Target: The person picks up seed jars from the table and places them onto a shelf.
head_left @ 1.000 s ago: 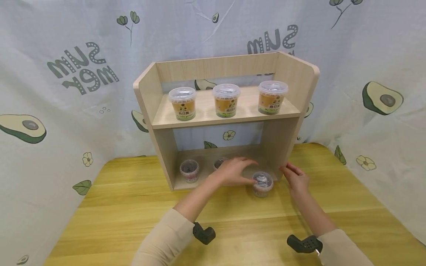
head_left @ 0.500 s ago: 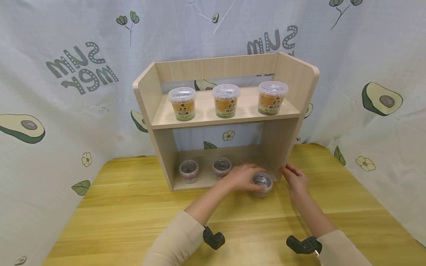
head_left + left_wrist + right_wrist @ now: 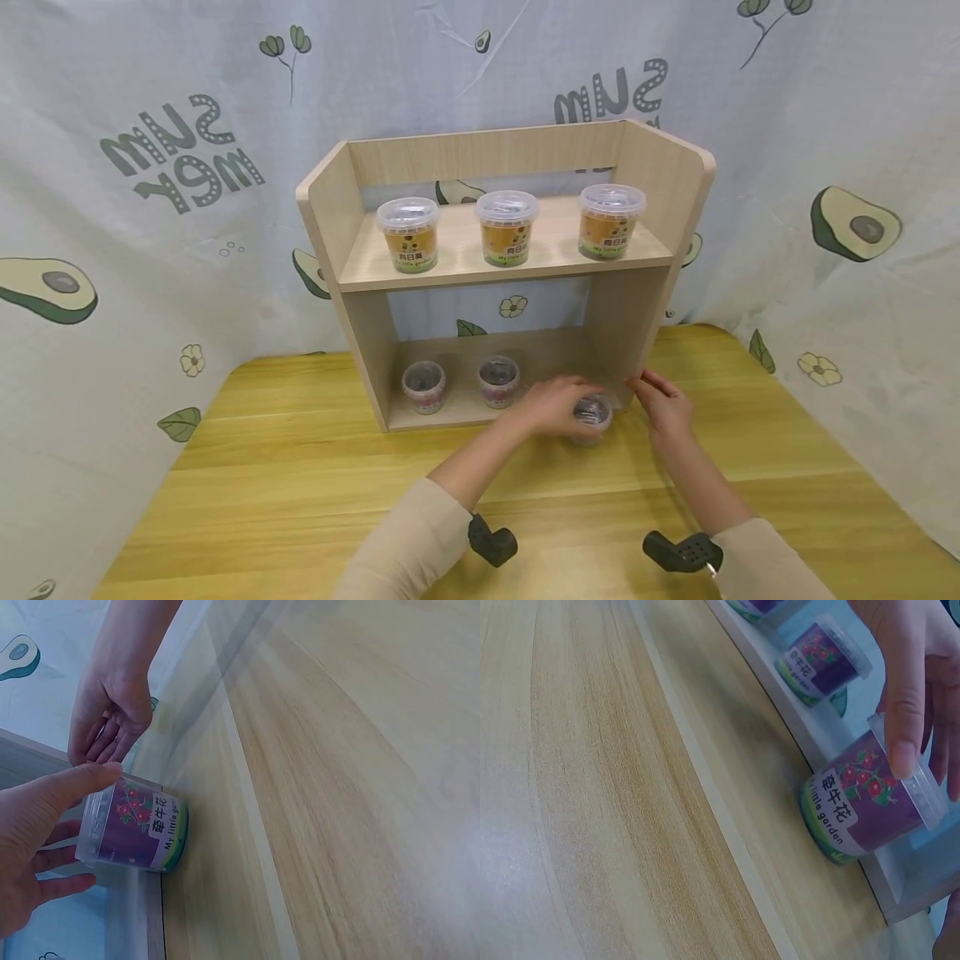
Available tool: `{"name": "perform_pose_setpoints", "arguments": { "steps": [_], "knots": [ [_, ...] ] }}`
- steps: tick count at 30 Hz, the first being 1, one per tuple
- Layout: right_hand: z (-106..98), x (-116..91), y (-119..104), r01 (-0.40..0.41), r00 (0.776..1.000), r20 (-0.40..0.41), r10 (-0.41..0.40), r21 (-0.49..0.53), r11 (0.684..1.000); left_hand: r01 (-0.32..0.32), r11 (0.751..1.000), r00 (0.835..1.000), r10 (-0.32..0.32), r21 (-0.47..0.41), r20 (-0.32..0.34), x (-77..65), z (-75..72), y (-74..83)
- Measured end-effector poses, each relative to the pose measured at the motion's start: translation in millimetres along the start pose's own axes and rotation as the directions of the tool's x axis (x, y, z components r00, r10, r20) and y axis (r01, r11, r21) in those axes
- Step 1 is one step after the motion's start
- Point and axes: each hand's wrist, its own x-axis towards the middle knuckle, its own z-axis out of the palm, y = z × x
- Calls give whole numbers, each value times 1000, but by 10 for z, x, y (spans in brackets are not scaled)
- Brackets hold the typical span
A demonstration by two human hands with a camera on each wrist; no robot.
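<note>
A clear-lidded plastic cup with a purple flower label [image 3: 142,825] stands at the front edge of the lower shelf, toward its right end. My left hand [image 3: 557,406] grips this cup [image 3: 593,412] around its lid, thumb on the near side and fingers beyond. In the right wrist view, the thumb [image 3: 904,742] overlaps the lid rim and the top of the label. My right hand [image 3: 666,408] holds the lower front edge of the shelf's right side panel [image 3: 628,333] with its fingertips. In the left wrist view, its fingers [image 3: 105,739] are curled beside the cup.
Two matching purple-label cups, a left one [image 3: 424,387] and a middle one [image 3: 498,382], stand on the lower level of the wooden shelf [image 3: 465,279]. Three taller orange-label cups [image 3: 506,229] line the upper level. A wood-grain table [image 3: 300,500] extends in front; a printed cloth [image 3: 187,275] hangs behind.
My left hand has moved right from in front of the middle cup and closed around the right cup, uncovering the middle one. The right hand has stayed at the shelf's side panel.
</note>
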Motion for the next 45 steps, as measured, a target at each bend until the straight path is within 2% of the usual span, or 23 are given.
{"name": "perform_pose_setpoints", "arguments": {
  "steps": [6,9,10,13,16,17,23,28,34,45],
  "knots": [
    [-5,-4,29,22,1000,11,-22,-9,1000,12,1000,1000,-12,-17,4,20,14,7],
    [-35,23,78,75,996,40,-74,-36,997,23,999,1000,-23,-37,10,24,12,13],
    [-56,34,96,95,993,64,-95,-5,995,26,999,1000,-26,-42,11,24,9,15],
    [-74,49,123,141,987,79,-137,-40,989,34,998,999,-34,-43,11,24,4,23],
    [-60,37,98,110,992,57,-109,-24,994,40,998,999,-40,-42,12,17,-1,28],
    [-42,25,80,88,996,31,-86,-52,995,41,998,999,-41,-39,12,13,-2,28],
    [1,-29,-20,-10,1000,13,10,12,1000,30,999,1000,-29,-37,7,-2,-58,9],
    [7,-34,-27,-11,1000,15,10,3,1000,4,999,1000,-4,-34,-4,1,-196,-31],
    [8,10,-16,9,1000,1,-9,0,1000,8,999,1000,-8,-48,-7,-10,-366,-65],
    [27,-28,-32,-9,1000,0,9,49,999,5,1000,1000,-5,-25,5,-45,-418,-93]
  ]
}}
